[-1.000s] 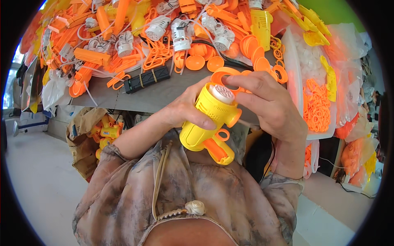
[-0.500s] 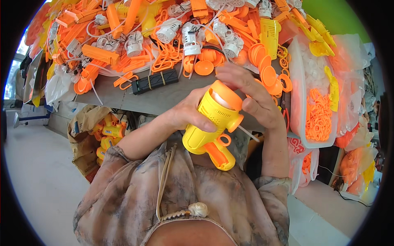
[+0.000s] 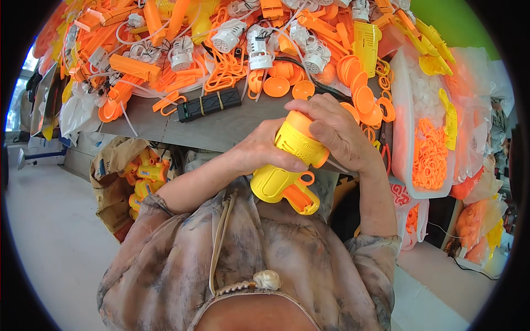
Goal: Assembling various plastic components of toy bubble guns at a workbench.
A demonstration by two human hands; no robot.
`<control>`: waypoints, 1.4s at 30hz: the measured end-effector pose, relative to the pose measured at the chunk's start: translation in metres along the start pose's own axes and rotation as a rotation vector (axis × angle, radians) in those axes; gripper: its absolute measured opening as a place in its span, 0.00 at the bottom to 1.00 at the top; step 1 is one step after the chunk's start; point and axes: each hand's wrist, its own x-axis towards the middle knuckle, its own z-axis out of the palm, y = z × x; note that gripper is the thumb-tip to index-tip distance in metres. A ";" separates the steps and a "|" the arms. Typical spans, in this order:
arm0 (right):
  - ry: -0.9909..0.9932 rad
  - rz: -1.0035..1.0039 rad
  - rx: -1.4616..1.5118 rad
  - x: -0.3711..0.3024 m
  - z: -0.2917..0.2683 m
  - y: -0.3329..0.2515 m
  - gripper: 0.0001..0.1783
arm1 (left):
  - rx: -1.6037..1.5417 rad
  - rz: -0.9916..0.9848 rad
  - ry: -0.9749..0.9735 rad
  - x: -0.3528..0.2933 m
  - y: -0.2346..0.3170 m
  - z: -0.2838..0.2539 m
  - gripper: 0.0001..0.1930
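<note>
Held tilted in front of my chest is a yellow toy bubble gun (image 3: 273, 183), with an orange trigger ring (image 3: 307, 178) and an orange strip in its handle (image 3: 301, 199). My left hand (image 3: 264, 150) is closed around the body, thumb lying across the near side. On the upper end sits an orange round cap (image 3: 298, 122). My right hand (image 3: 343, 132) grips this cap, its fingers wrapped over the top and far side. Part of the cap and the gun's right side are hidden behind those fingers.
Orange parts and white motor units (image 3: 259, 48) are heaped across the grey table (image 3: 160, 122). A black battery-like block (image 3: 210, 105) lies at its edge. To the right stands a white bin (image 3: 408, 185) of small orange rings. Below left, a paper bag (image 3: 109, 190) holds yellow toys.
My right hand has moved from hovering beside the cap to closing over it. The bubble gun has shifted slightly up and right, and the cap now sits closer against the body.
</note>
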 end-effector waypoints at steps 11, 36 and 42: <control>-0.013 -0.024 -0.147 -0.008 0.012 -0.009 0.34 | -0.032 -0.003 0.012 -0.012 -0.011 0.003 0.28; 0.616 0.107 0.122 -0.069 0.094 -0.047 0.20 | -0.059 0.008 0.103 -0.044 -0.042 0.014 0.41; 0.644 0.082 0.112 -0.075 0.097 -0.041 0.18 | 0.015 -0.050 0.104 -0.043 -0.040 0.016 0.41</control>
